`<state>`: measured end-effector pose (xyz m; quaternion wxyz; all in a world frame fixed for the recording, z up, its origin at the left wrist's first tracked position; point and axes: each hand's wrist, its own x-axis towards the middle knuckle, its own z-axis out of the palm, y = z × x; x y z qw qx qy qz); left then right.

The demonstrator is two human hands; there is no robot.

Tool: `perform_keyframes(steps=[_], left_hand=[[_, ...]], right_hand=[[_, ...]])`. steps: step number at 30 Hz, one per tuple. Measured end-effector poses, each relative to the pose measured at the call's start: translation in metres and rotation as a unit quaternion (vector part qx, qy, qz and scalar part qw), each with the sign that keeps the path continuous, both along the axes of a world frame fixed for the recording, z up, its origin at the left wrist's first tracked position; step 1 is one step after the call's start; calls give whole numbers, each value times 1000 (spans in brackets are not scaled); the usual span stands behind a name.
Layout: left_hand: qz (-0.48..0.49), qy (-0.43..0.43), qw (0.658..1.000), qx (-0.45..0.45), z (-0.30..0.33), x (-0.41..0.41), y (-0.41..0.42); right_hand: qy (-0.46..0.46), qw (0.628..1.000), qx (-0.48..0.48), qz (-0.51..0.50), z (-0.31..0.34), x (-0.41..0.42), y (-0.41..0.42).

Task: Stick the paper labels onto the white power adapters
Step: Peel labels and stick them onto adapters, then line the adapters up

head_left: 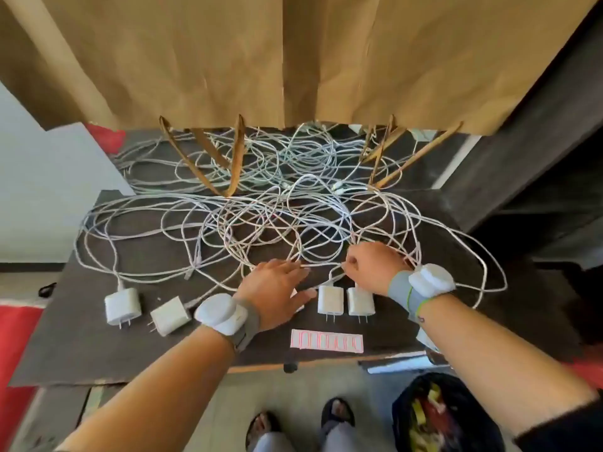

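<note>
Feet in sandals (pixel 337 414) are standing on the floor at the bottom, and a black bag (pixel 443 415) full of scraps is sitting just beside them on the right. 2 bare arms are reaching out over a dark table (pixel 65 347). Near its front edge, a sheet of labels (pixel 327 341) with red outlines is lying flat. Just behind it, 4 white plugs are lying in a row: 2 on the left (pixel 122 305) (pixel 170 315) and 2 on the right (pixel 330 299) (pixel 358 301), side by side. The left hand (pixel 277 290) is resting flat between them with straight fingers, grasping nothing. The right hand (pixel 372 265) is curling and pinching a white cord (pixel 321 265) just behind the 2 right plugs. Farther back, many white cords (pixel 261 197) are lying in a big tangle. Behind them, brown paper bags (pixel 293 60) are standing up.
</note>
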<state>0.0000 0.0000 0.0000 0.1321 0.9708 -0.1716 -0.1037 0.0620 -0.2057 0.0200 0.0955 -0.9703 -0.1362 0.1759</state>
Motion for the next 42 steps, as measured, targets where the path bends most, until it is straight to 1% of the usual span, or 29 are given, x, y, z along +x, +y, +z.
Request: perform_keyframes(steps=[1,3,6,8,11,13,15,17,18,20,21,23,24,26,30,34,36,39,40,42], left_hand=[[-2,2,1000,3,-11,-2,-3],[-20,-39,999,11,-41,-6,-6],[-32,-127,991,-9,-66,-13,-7],[-27,-189,982,-12,-77,-19,-9],[-5,-227,974,-24,-77,-21,-11],[3,-269,963,-26,-73,-24,-14],[-9,-329,944,-34,-64,-36,-19],[-40,-369,926,-61,-58,-53,-22],[-65,-373,923,-64,-56,-63,-25],[-108,-335,935,-38,-58,-78,-27],[-119,-312,942,-16,-59,-86,-28],[-121,-293,948,35,-59,-98,-33],[-114,-290,949,52,-64,-97,-31],[-105,-307,943,70,-68,-101,-34],[-87,-343,934,54,-75,-107,-39],[-85,-391,916,-13,-75,-109,-38],[-81,-414,906,-35,-71,-109,-37],[-78,-451,889,-34,-63,-107,-36],[-80,-464,882,-29,-59,-105,-36],[-86,-482,872,-24,-55,-102,-35]], right_hand=[[-15,1000,11,7,-12,-2,-1],[-72,997,17,33,-40,-2,-4],[-161,985,17,58,-66,-6,-5],[-222,972,40,67,-78,-10,-6],[-265,960,75,60,-80,-9,-8],[-281,954,93,52,-81,-9,-8],[-292,949,106,44,-76,-13,-7],[-300,945,127,27,-67,-19,-9],[-303,943,133,16,-61,-25,-12],[-303,943,141,-5,-52,-35,-22],[-294,944,147,-17,-50,-43,-28],[-254,953,159,-40,-47,-64,-40],[-220,960,164,-54,-53,-67,-41],[-184,964,173,-77,-58,-82,-49],[-136,964,196,-121,-65,-96,-60],[-38,972,195,-122,-61,-104,-62],[21,960,239,-145,-56,-107,-59],[154,914,322,-192,-45,-110,-54],[185,900,341,-197,-42,-109,-53],[210,893,349,-193,-38,-108,-49]])
